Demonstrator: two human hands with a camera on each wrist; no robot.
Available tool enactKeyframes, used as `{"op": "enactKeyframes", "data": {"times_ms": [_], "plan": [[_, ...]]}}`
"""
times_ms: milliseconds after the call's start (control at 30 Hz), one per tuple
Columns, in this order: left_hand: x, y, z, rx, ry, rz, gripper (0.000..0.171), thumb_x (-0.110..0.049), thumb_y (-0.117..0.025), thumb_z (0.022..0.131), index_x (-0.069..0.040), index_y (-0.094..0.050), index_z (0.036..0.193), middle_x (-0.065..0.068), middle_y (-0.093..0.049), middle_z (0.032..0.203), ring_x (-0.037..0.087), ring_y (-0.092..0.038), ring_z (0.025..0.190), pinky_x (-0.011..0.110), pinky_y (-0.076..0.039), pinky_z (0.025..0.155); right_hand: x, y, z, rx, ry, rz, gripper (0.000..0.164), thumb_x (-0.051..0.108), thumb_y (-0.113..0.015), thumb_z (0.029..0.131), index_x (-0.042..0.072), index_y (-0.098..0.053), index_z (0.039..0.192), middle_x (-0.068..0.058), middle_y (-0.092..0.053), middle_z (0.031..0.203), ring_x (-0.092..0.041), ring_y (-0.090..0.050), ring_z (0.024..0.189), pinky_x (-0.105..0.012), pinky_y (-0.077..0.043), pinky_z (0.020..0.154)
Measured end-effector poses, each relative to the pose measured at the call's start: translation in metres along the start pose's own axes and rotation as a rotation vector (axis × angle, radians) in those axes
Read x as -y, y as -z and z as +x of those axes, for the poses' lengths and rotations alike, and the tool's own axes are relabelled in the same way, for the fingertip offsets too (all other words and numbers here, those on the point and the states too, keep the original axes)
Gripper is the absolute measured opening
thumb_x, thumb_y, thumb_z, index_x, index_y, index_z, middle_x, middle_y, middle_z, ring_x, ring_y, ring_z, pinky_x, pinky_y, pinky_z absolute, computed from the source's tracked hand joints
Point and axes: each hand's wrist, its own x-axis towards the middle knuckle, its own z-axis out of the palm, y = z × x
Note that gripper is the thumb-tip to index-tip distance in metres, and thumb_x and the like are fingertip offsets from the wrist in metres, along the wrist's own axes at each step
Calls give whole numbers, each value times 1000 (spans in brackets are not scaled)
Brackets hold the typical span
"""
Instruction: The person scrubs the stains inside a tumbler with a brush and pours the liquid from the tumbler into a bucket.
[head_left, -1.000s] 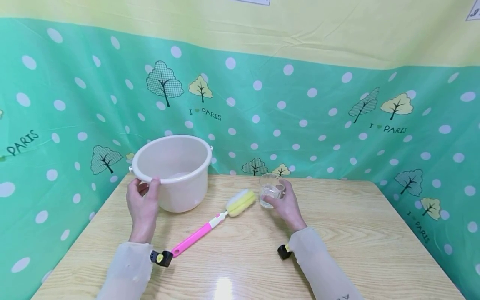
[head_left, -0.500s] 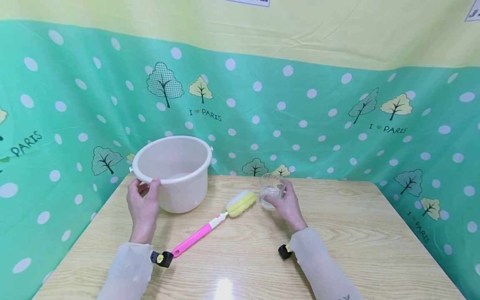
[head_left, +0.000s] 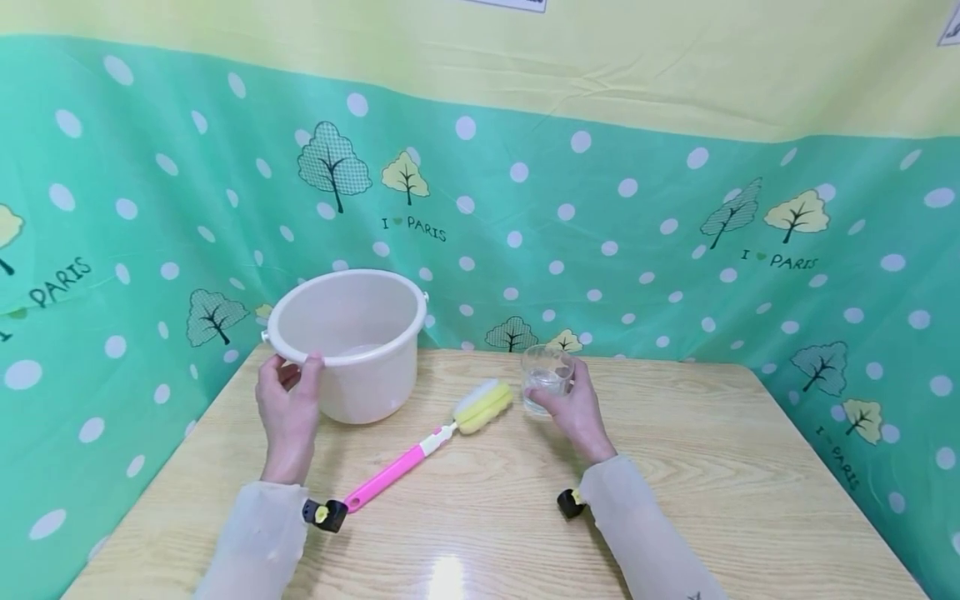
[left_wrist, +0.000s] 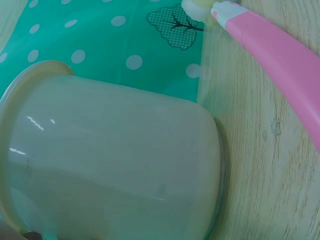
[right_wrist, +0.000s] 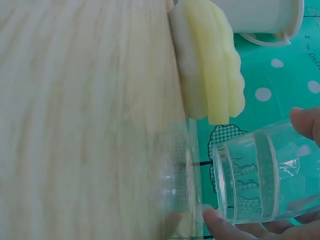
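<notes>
A white plastic bucket (head_left: 367, 387) stands upright at the back left, its inside wall partly in view. My left hand (head_left: 287, 417) grips its near rim, thumb on top and the other fingers curled below. The bucket's side (left_wrist: 110, 155) fills much of the left wrist view, where that hand is mostly out of frame. My right hand (head_left: 576, 412) grips a clear glass (head_left: 545, 375) with clear liquid in its lower part. In the right wrist view thumb and fingers lie around the glass (right_wrist: 250, 175). Between the hands lies a sponge brush (head_left: 397, 467) with a pink handle.
The brush's yellow-and-white sponge head (head_left: 482, 406) lies just left of the glass. Under everything is a light wooden table (head_left: 480, 533). A green dotted cloth (head_left: 637, 250) with printed trees hangs along the back and both sides.
</notes>
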Motion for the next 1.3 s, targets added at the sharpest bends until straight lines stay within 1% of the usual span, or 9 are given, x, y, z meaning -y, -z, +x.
{"op": "enactKeyframes", "data": {"times_ms": [133,300,400,500,600,733,967,1133,1300], "plan": [[0,0,1,4,4,-1,68,-50,-56,91,-13,-33,143,6,-35,140,23,-36,125,46,-35,103,1,1,-1,2,1,6,95,33,-82,73,24,-24,148,-6,-39,140,-32,-40,125,-49,-44,95],[1,-1,0,4,6,-3,67,-50,-55,92,-13,-33,143,6,-36,139,23,-36,124,46,-34,103,2,2,-2,-7,13,4,97,35,-82,72,26,-23,149,-9,-38,142,-33,-39,127,-51,-42,97],[2,-2,0,0,9,-7,66,-49,-56,92,-12,-34,142,7,-37,137,22,-37,123,45,-34,103,3,2,0,-11,26,-1,97,37,-82,71,26,-24,148,-10,-40,140,-33,-41,124,-49,-44,95],[3,-2,-1,-1,21,-9,67,-49,-57,91,-12,-34,142,7,-38,136,21,-37,123,45,-34,103,5,1,3,-8,38,-16,98,39,-82,71,25,-24,148,-9,-41,139,-31,-44,121,-47,-46,92],[3,-3,-1,5,22,-11,68,-49,-57,91,-12,-34,142,7,-37,137,22,-37,123,45,-35,103,10,-1,5,-8,46,-22,99,40,-81,71,22,-23,149,-8,-40,140,-31,-44,122,-46,-48,90],[2,-5,-1,15,20,-9,69,-51,-57,90,-12,-34,142,8,-37,137,22,-37,123,44,-36,102,19,-1,6,-12,54,-17,100,40,-81,71,22,-23,150,-8,-38,142,-32,-41,125,-47,-48,90],[1,-5,-2,15,14,-10,69,-51,-57,90,-12,-34,142,7,-38,136,22,-37,122,44,-36,102,32,-4,8,-7,79,-37,99,45,-80,71,27,-23,150,-4,-40,138,-31,-39,128,-48,-44,94],[1,-1,-2,12,7,-16,69,-51,-57,91,-13,-34,142,7,-36,137,22,-37,123,45,-36,102,41,-9,11,1,102,-28,96,42,-79,73,28,-23,150,-3,-41,138,-30,-38,128,-49,-43,96],[0,1,-2,11,2,-11,69,-51,-56,91,-13,-33,143,7,-36,137,22,-36,123,45,-35,103,51,-13,12,7,113,-16,97,39,-80,72,26,-23,150,-7,-42,139,-31,-38,128,-49,-44,95]]}}
